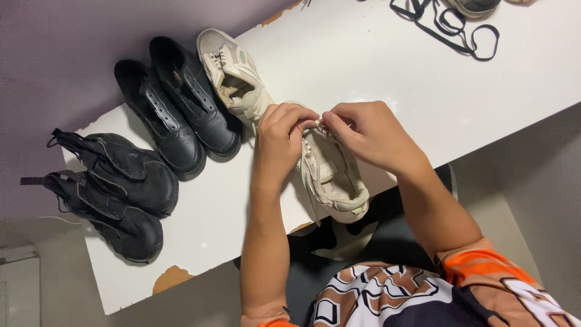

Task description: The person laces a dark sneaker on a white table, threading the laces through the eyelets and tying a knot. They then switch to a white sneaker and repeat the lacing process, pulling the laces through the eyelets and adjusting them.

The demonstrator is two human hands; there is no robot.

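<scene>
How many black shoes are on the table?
4. Two leather shoes lie side by side near the beige sneaker; two soft boots lie at the table's left end.

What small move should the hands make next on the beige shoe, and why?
Probably pull the lace end through its eyelet: both the left hand and right hand pinch it at the top of the beige shoe, which lies on the white table.

On the tabletop (375, 66) one sneaker (333, 175) lies near the front edge, under both hands. A second sneaker (233, 72) lies just behind it. Left of that stand two shoes (175, 103), and further left two boots (115, 188). Laces (460, 33) lie at the far right.
</scene>
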